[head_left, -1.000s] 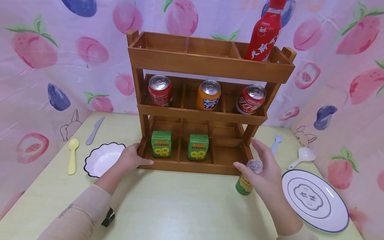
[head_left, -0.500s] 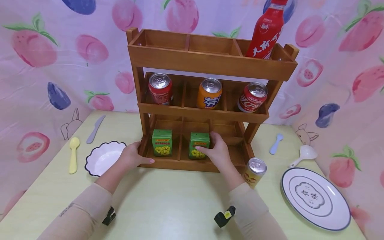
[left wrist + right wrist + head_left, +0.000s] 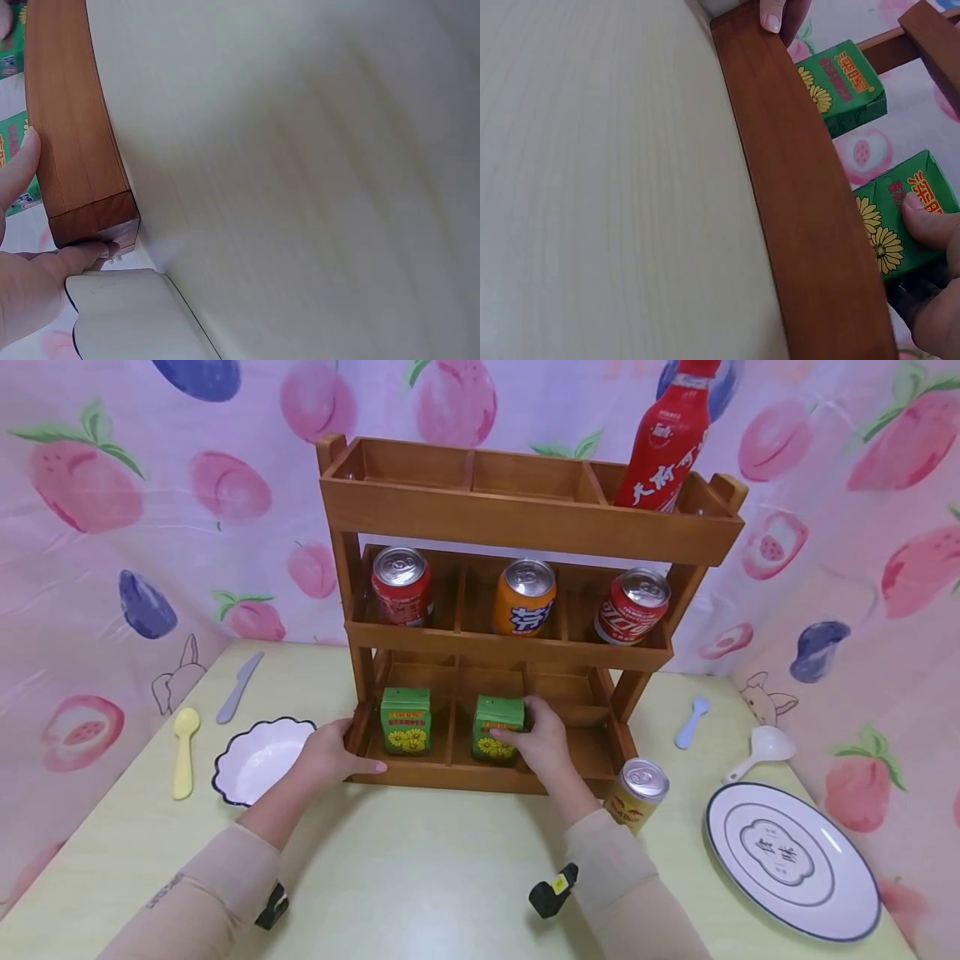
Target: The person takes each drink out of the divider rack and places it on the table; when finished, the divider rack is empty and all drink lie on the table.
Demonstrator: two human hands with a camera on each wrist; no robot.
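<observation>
A three-tier wooden rack [image 3: 525,518] stands at the back of the table. My left hand [image 3: 327,753] grips its lower left corner, thumb over the front board [image 3: 71,112] and fingers round the end. In the bottom tier's middle compartment is a green drink carton [image 3: 491,748] with yellow flowers. My right hand [image 3: 547,742] pinches this carton, the thumb [image 3: 928,223] on its front face and the fingers at its right side, partly hidden. Another green carton [image 3: 406,723] stands in the left compartment. A gold drink can [image 3: 633,802] stands by my right forearm.
The middle tier holds a red can [image 3: 402,589], an orange can [image 3: 525,600] and another red can [image 3: 632,608]. A red bottle [image 3: 663,447] leans on top. A scalloped bowl [image 3: 262,760] and yellow spoon [image 3: 183,756] lie left, an oval plate [image 3: 806,906] right.
My right hand has moved left from around the gold can to the middle green carton and now pinches it. The left hand has stayed on the rack corner.
</observation>
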